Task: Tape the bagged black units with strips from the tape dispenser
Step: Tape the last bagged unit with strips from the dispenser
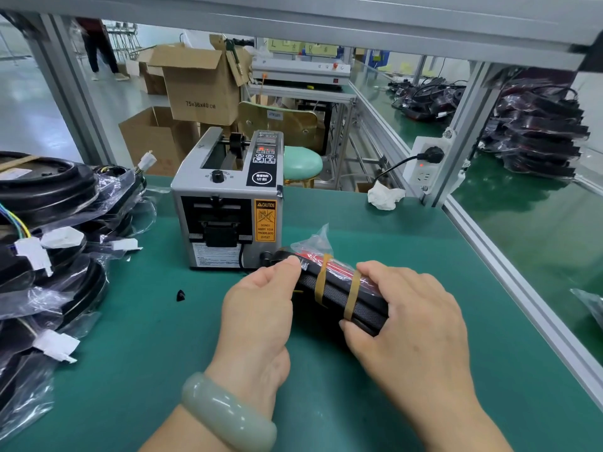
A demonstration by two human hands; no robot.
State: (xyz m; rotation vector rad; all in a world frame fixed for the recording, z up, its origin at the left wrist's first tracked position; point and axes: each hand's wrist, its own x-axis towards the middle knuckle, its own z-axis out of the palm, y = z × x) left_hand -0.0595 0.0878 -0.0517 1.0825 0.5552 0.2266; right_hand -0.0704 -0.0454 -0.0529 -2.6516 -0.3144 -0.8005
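A bagged black unit [336, 288] stands on its edge on the green mat, in clear plastic with red showing inside. Two amber tape strips [352, 293] cross its rim. My left hand [261, 301] pinches the bag at the unit's left end with thumb and fingers. My right hand [408, 318] grips the unit's right end, fingers curled over the top and thumb under the near side. The grey tape dispenser [228, 203] stands just behind, its outlet facing me; no strip is visible in the outlet.
A heap of bagged black units [49, 243] with white connectors fills the left side. A small black scrap [181, 295] lies on the mat [146, 337]. Crumpled white paper [385, 195] sits by the frame post. More bagged units [538, 132] pile beyond the aluminium rail at right.
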